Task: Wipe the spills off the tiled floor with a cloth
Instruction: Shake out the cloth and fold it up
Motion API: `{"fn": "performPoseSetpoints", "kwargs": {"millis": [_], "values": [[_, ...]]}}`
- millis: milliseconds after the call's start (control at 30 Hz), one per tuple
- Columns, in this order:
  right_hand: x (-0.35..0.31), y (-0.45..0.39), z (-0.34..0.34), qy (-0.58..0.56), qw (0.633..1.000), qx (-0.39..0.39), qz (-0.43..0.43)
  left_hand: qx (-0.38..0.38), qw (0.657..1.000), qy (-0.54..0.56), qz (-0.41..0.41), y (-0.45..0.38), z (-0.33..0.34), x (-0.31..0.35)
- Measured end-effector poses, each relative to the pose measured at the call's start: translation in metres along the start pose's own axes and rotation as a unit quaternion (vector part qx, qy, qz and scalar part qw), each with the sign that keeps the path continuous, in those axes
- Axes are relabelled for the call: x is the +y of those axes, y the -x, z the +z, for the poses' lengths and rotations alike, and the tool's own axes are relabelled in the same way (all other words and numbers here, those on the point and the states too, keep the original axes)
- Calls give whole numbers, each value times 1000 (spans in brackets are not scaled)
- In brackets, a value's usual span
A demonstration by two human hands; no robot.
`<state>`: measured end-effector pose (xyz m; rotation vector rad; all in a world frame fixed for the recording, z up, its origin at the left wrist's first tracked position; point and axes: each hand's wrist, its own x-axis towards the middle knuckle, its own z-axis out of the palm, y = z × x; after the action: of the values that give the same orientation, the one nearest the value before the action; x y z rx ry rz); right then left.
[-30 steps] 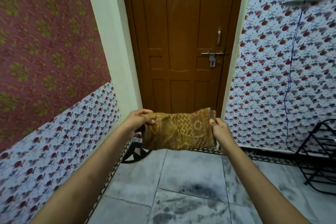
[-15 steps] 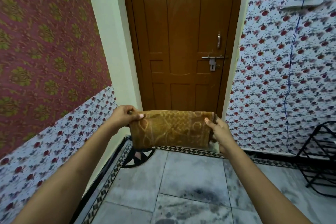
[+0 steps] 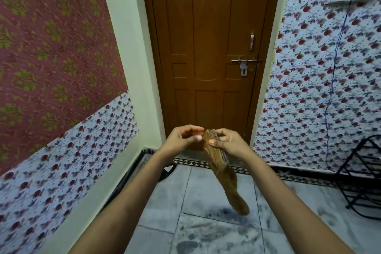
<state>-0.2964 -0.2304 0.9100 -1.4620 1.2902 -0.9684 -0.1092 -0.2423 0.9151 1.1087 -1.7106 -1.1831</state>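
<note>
Grey tiled floor (image 3: 206,196) bears dark spill stains (image 3: 218,212) and a black rack (image 3: 362,179) at right.

A single wide-angle head camera looks forward and slightly down along both forearms, facing the closed wooden door (image 3: 206,47) straight on, with the tiled floor (image 3: 206,222) near below.
</note>
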Motion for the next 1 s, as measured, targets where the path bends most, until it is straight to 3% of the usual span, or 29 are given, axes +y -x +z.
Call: {"fn": "performPoseSetpoints", "kwargs": {"millis": [200,333,500,633,700,767,900,1000], "values": [[8,12,-15,-24,998,-52,23,-30,999,-13,20,-10,18,1],[17,13,-18,-130,989,-20,66,19,998,-24,46,-13,20,3],[12,8,-25,-169,981,29,87,29,994,-23,102,-13,18,11],[4,5,-34,-84,991,68,73,-41,994,19,96,-11,19,16],[-1,4,-37,-43,995,81,45,-39,993,3,113,-13,24,15],[-2,2,-39,-36,992,117,26,-6,993,3,115,-16,29,14],[2,1,-57,3,973,231,21,129,990,31,40,-23,21,13],[11,3,-75,26,972,233,34,180,982,50,-4,-28,3,20]]}}
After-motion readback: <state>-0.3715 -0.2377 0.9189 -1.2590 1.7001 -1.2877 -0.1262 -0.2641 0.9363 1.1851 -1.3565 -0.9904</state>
